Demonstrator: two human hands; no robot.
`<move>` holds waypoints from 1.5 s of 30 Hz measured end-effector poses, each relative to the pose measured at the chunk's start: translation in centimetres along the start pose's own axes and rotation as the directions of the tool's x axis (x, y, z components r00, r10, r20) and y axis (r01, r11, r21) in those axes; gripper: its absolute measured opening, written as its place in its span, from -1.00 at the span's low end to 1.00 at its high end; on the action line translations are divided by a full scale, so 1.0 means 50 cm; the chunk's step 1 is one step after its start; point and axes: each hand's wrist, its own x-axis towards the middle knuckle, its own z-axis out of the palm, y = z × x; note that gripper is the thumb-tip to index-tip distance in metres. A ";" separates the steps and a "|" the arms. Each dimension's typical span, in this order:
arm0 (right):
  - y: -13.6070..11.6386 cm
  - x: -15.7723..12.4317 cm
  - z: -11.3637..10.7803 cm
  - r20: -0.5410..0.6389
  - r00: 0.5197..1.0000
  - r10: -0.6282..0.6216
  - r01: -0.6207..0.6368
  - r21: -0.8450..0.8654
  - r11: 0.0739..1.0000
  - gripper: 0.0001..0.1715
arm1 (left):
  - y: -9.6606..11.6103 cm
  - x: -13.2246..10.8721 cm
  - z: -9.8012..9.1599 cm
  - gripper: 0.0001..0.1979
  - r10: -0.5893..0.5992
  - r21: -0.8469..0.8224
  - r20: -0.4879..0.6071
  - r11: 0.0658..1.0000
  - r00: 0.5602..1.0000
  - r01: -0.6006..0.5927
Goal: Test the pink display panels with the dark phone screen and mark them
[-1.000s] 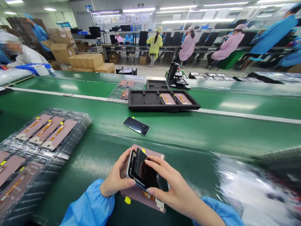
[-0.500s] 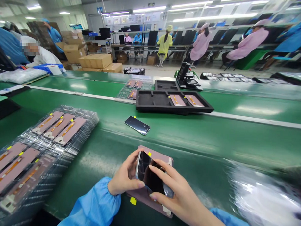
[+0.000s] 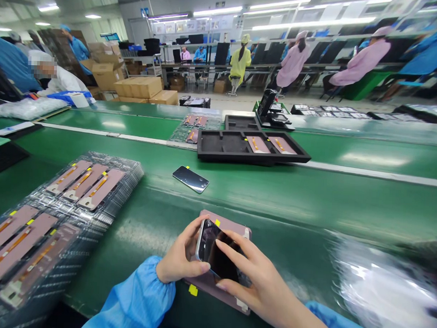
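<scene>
Phone (image 3: 225,266) lies between the left hand (image 3: 180,259) and right hand (image 3: 259,275), touching both.

At six o'clock on my remote feed I see a black-screened phone (image 3: 225,267) and mauve panel (image 3: 232,225), a blue sleeve (image 3: 140,290) at seven, orange-striped mauve panels (image 3: 32,241) at eight.

Phone assembly factory floor
Smocked workers (image 3: 240,63) sit at benches (image 3: 188,66) beyond a green belt (image 3: 292,197) bearing trayed display panels (image 3: 108,186).
</scene>
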 end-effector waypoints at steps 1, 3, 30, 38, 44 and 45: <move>0.000 0.000 0.000 -0.001 1.000 -0.006 0.006 0.001 1.000 -0.37 | 0.000 0.000 0.000 -0.16 0.000 0.001 0.002 1.000 1.000 0.000; 0.001 0.000 -0.001 0.005 1.000 -0.017 0.016 0.001 1.000 -0.37 | 0.001 0.000 -0.001 -0.16 -0.001 -0.007 0.007 1.000 1.000 0.001; -0.010 0.016 -0.025 0.090 0.995 -0.042 0.043 -0.014 0.999 -0.29 | 0.003 -0.006 -0.013 -0.13 -0.031 -0.021 0.079 0.999 0.996 0.033; -0.010 0.006 -0.015 0.068 0.998 -0.004 0.013 -0.133 0.991 -0.24 | -0.020 -0.010 -0.012 -0.17 -0.090 -0.181 0.067 0.978 0.994 0.101; 0.011 0.014 -0.020 0.118 0.935 0.334 -0.353 0.371 0.859 -0.29 | 0.002 0.007 -0.021 -0.55 -0.319 -0.420 -0.235 0.885 0.918 0.200; 0.016 0.018 -0.024 0.216 0.893 0.394 -0.449 0.448 0.773 -0.38 | 0.007 0.010 -0.027 -0.56 -0.316 -0.419 -0.277 0.889 0.907 0.182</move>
